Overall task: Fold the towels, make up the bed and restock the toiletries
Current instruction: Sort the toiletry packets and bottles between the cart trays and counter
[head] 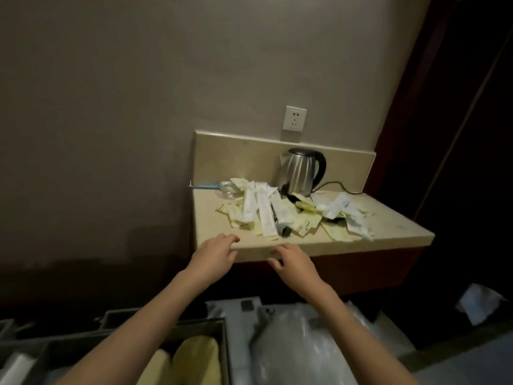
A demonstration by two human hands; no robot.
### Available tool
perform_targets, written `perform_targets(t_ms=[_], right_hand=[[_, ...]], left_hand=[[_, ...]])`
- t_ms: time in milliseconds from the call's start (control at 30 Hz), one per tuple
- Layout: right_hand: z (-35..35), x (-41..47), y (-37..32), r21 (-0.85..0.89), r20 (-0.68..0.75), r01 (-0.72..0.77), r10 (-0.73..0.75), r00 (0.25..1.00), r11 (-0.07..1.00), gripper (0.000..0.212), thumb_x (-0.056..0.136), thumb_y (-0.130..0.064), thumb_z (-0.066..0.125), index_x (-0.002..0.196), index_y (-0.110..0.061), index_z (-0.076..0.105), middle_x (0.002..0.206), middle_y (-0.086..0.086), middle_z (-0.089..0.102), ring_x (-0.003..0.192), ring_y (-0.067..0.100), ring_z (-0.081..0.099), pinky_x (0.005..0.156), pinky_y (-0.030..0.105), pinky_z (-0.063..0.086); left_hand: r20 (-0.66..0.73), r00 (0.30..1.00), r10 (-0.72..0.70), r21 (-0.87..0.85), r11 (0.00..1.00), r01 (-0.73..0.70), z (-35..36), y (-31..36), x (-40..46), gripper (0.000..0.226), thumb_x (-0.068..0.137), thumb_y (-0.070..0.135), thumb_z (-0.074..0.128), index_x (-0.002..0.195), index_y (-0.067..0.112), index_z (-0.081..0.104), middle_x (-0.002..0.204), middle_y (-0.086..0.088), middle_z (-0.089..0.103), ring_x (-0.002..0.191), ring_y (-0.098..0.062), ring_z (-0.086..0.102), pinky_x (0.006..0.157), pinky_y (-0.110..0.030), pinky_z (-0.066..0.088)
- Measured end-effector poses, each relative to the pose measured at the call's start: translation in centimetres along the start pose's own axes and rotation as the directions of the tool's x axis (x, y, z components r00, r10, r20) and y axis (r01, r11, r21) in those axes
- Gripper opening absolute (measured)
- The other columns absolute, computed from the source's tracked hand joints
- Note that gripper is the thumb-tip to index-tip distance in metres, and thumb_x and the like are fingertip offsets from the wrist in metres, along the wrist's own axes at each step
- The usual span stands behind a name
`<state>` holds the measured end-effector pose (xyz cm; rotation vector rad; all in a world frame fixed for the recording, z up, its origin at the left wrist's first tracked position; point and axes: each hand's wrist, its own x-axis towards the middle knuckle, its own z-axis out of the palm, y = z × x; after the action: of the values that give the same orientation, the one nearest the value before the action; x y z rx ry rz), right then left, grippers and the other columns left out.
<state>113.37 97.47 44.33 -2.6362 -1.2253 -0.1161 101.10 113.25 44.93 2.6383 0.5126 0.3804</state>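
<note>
1. Closest to the camera, at the bottom edge, there is a grey cart tray (222,323) with compartments; one compartment holds pale yellow packs (194,357), and on the right lies a crumpled clear plastic bag (299,343).
2. Two bare forearms reach forward over this tray toward the counter (388,226).
3. The left hand (213,255) is at the front left edge of the counter. Its fingers are loosely curled and a little spread, and they hold nothing; the fingertips are at the edge of the stone top.
4. The right hand (294,262) is just beside it, in front of the counter's front face. Its fingers are also loosely curled and empty, and it pinches nothing.
5. On the counter, near the hands, the toiletries lie in a messy pile: long white sachets (263,212) on top of flat yellow packets (305,226), with a small dark tube (286,231) at the front of the pile.
6. More white wrappers (338,207) are scattered to the right.
7. Behind the pile, at the left, I see a blue toothbrush (205,186).
8. A steel kettle (299,170) stands at the back, with its black cord (341,187) going to the right.
9. On the wall above is a white socket (294,118).
</note>
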Motion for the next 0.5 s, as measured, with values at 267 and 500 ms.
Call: perform_targets(t_ms=[267, 500], right_hand=[[-1.4, 10.6, 4.5, 0.164, -0.117, 0.016, 0.003, 0.993, 0.986, 0.029, 0.095, -0.029, 0.049, 0.118, -0.015, 0.061, 0.122, 0.002, 0.058, 0.113, 0.020, 0.049, 0.090, 0.037, 0.045], [-0.2, 16.5, 6.4, 0.315, -0.051, -0.125, 0.148, 0.988, 0.941, 0.038, 0.094, -0.026, 0.053, 0.128, -0.012, 0.049, 0.129, 0.010, 0.047, 0.118, 0.027, 0.045, 0.090, 0.035, 0.044]], left_hand=[[-0.036, 0.995, -0.096, -0.033, 0.995, 0.094, 0.6, 1.8, 8.6, 0.042, 0.098, 0.026, 0.046, 0.139, 0.018, 0.041, 0.136, -0.005, 0.050, 0.122, -0.021, 0.050, 0.098, -0.036, 0.043], [-0.088, 0.990, -0.114, -0.073, 0.992, 0.107, 2.6, 1.9, 12.8, 0.039, 0.098, 0.024, 0.046, 0.136, 0.018, 0.044, 0.134, -0.004, 0.051, 0.119, -0.018, 0.050, 0.097, -0.033, 0.043]])
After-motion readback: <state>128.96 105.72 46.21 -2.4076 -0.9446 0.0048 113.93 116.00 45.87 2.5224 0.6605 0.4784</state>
